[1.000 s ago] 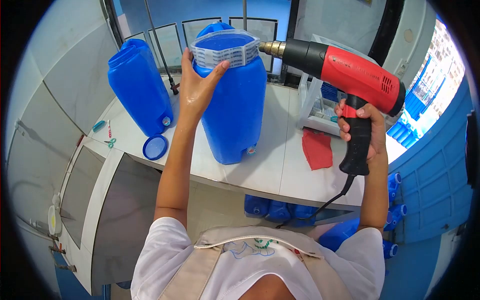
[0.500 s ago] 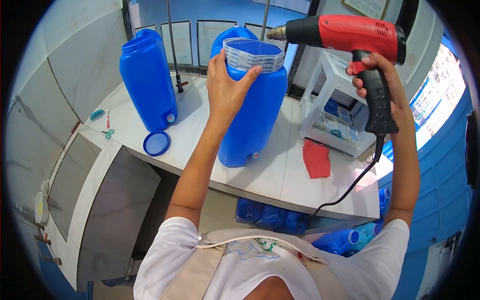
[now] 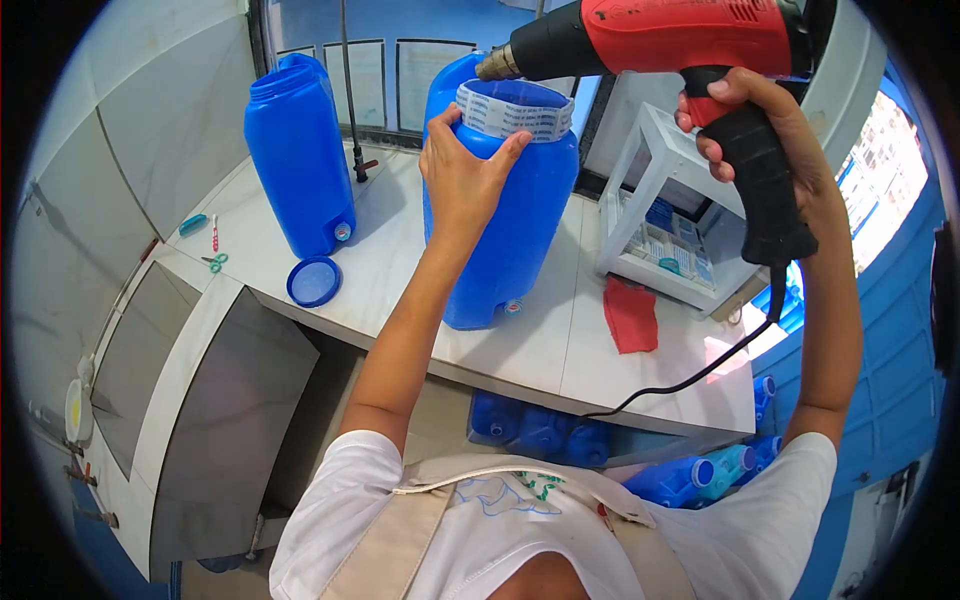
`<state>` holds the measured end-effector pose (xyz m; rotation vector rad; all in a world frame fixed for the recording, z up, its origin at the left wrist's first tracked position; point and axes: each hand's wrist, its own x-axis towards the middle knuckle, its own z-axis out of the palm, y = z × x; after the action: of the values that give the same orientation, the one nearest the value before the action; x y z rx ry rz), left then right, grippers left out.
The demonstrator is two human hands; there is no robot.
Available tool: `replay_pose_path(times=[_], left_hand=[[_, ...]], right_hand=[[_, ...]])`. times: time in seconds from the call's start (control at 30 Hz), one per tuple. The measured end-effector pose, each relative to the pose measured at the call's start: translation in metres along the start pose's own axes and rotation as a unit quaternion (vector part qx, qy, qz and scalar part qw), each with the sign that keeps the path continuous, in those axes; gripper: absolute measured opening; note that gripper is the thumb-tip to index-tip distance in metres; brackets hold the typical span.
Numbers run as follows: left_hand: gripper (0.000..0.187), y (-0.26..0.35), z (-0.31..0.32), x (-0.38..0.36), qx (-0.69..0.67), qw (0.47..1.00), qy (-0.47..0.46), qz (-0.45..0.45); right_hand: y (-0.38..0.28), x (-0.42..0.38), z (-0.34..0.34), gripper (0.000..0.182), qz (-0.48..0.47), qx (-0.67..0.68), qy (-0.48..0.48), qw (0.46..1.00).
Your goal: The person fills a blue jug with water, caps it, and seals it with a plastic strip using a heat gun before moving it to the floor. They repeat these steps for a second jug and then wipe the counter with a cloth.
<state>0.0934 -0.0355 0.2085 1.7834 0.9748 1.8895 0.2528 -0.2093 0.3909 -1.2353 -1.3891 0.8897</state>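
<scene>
A blue jug (image 3: 520, 220) stands upright on the counter, with a printed clear seal band (image 3: 515, 112) around its neck. My left hand (image 3: 467, 170) grips the band at the near side of the neck, thumb and fingers spread along it. In my right hand (image 3: 765, 135) is a red and black heat gun (image 3: 690, 38), held by its handle. Its metal nozzle points left and down, just above the band's far left edge. The gun's black cord hangs down over the counter.
Another blue jug (image 3: 300, 165) stands uncapped on the left, a blue lid (image 3: 314, 282) before it. Green scissors (image 3: 215, 262) lie at the far left. On the right are a red cloth (image 3: 631, 315) and a white shelf case (image 3: 670, 220). More jugs (image 3: 540, 432) sit below the counter (image 3: 500, 362).
The heat gun in my right hand has moved left and closer, its nozzle now over the band. My left hand and the band have shifted slightly right.
</scene>
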Motion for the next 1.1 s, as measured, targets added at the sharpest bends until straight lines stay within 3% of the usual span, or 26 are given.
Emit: replay_pose_path(times=[0.27, 0.6, 0.93, 1.1], left_hand=[[0.078, -0.009, 0.004, -0.004, 0.015, 0.998, 0.025, 0.059], [0.071, 0.001, 0.002, -0.01, 0.058, 0.996, 0.02, 0.066], [0.072, 0.004, 0.004, -0.012, 0.076, 0.996, 0.018, 0.042], [0.076, 0.002, 0.004, -0.011, 0.101, 0.994, 0.011, 0.043]], right_hand=[[0.007, -0.047, -0.012, 0.035, 0.013, 0.042, 0.017, 0.999], [0.048, -0.072, -0.065, 0.032, 0.019, 0.178, 0.063, 0.982], [0.117, -0.037, -0.105, 0.034, 0.026, 0.3, -0.005, 0.953], [0.144, -0.057, -0.096, 0.032, 0.036, 0.335, -0.008, 0.942]])
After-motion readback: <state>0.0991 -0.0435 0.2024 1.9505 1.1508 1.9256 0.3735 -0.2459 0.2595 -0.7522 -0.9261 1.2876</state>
